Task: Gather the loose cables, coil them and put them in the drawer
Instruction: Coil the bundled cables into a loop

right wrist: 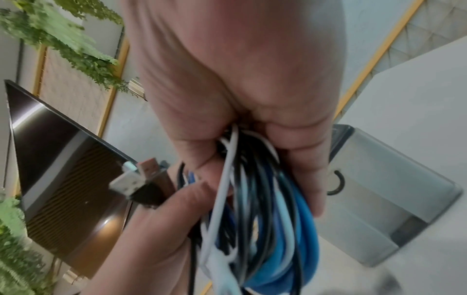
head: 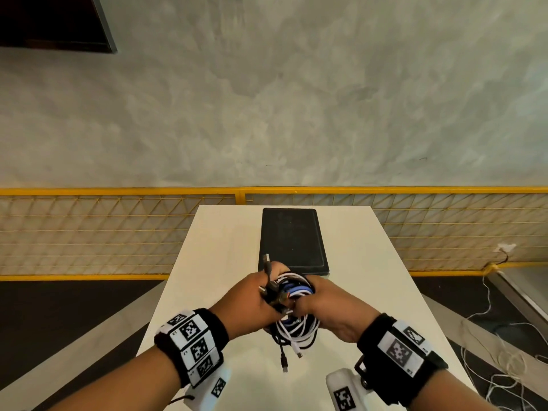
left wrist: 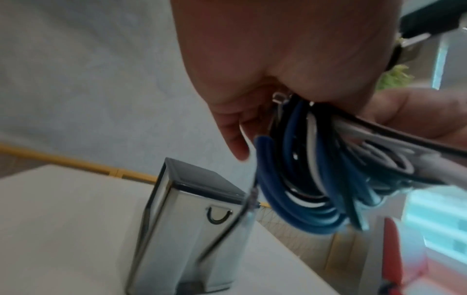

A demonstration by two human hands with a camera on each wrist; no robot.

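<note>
A coiled bundle of white, black and blue cables (head: pixel 296 318) is held above the white table (head: pixel 225 262) between both hands. My left hand (head: pixel 255 301) grips the bundle's left side, with several plug ends sticking up past its thumb. My right hand (head: pixel 323 304) grips the right side. Loose plug ends (head: pixel 285 366) dangle below. The left wrist view shows the blue and white loops (left wrist: pixel 303 179) under my left hand (left wrist: pixel 278 69). In the right wrist view my right hand (right wrist: pixel 240 99) closes on the coil (right wrist: pixel 265 229). A silver drawer box with a black top (head: pixel 293 241) stands behind the hands; its ring pull (left wrist: pixel 218 215) faces me.
A yellow mesh fence (head: pixel 103 232) runs behind the table, below a grey wall. White cables (head: pixel 489 336) lie loose on the floor to the right. A dark screen (right wrist: pixel 63 169) and green plants (right wrist: pixel 63 40) appear in the right wrist view.
</note>
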